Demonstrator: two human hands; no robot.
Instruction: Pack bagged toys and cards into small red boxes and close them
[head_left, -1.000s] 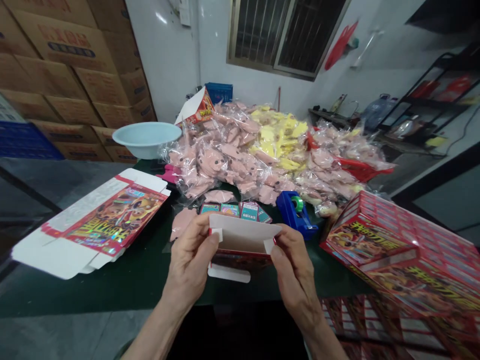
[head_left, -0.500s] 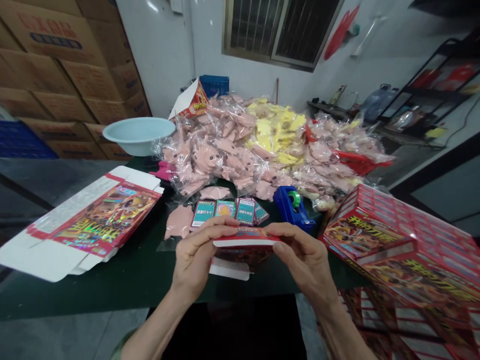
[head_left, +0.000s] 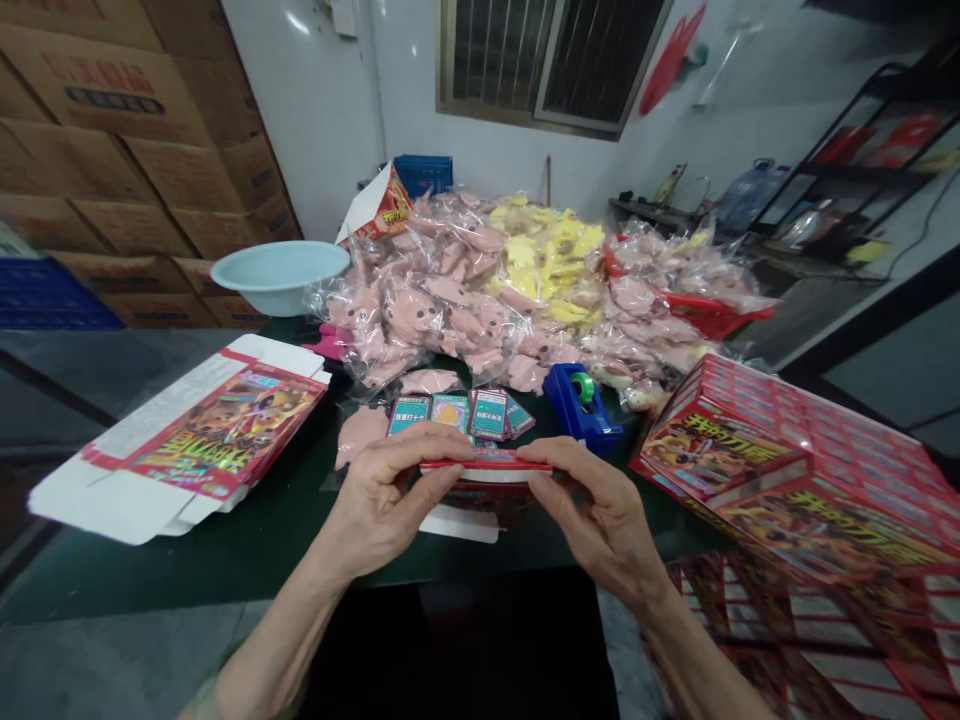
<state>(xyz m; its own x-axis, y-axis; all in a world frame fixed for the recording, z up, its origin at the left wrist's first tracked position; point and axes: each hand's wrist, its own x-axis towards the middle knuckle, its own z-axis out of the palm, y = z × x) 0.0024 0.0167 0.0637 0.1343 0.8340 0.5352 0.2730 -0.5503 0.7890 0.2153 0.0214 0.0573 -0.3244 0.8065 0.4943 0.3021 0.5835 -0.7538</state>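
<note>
A red printed cardboard box (head_left: 491,494) stands in front of me on the dark green table, partly covered by my hands. Its upper flap, red with a white edge, is pinched at the left end by my left hand (head_left: 401,490), thumb below and fingers on top. At the other end my right hand (head_left: 592,500) grips the same flap between thumb and fingers. A white flap (head_left: 461,523) sticks out low at the box's near side. Just beyond lie several teal cards (head_left: 489,415) and a bagged pink toy (head_left: 361,434).
Flat printed cartons (head_left: 217,430) lie at left, and finished-looking red boxes (head_left: 720,430) are stacked at right. A blue tape dispenser (head_left: 585,410) stands near my right hand. Behind are a heap of bagged pink and yellow toys (head_left: 457,290) and a pale blue basin (head_left: 281,275).
The box's upper flap has tipped so that its printed top shows less and its white edge faces me. My left thumb has moved up onto the flap's edge. The view has shifted slightly.
</note>
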